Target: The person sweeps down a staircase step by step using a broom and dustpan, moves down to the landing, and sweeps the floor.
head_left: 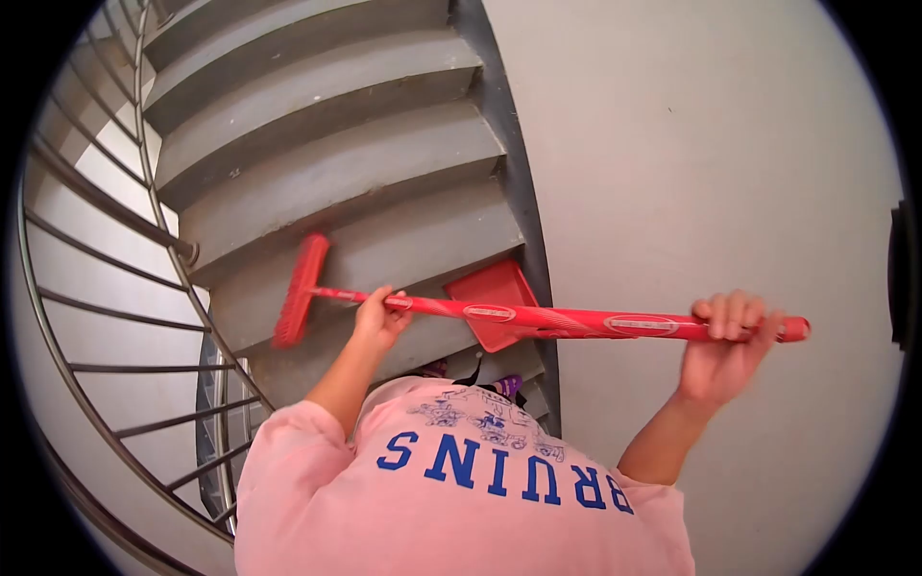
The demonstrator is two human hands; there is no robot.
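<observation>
Red broom (pixel 447 306), bristles (pixel 292 309) nine o'clock; left hand (pixel 381 319), right hand (pixel 728 338) gripping handle (pixel 567 321); sweeping seemingly partway, specks (pixel 234 174) left on steps (pixel 288 187), ten o'clock.

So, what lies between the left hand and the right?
In the head view, the broom handle runs from the left hand to the right hand, crossing in front of the dustpan.

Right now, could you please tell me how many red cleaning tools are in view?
2: the broom, held across the body by the left hand and right hand, and the dustpan, partly hidden behind the broom's handle.
</observation>
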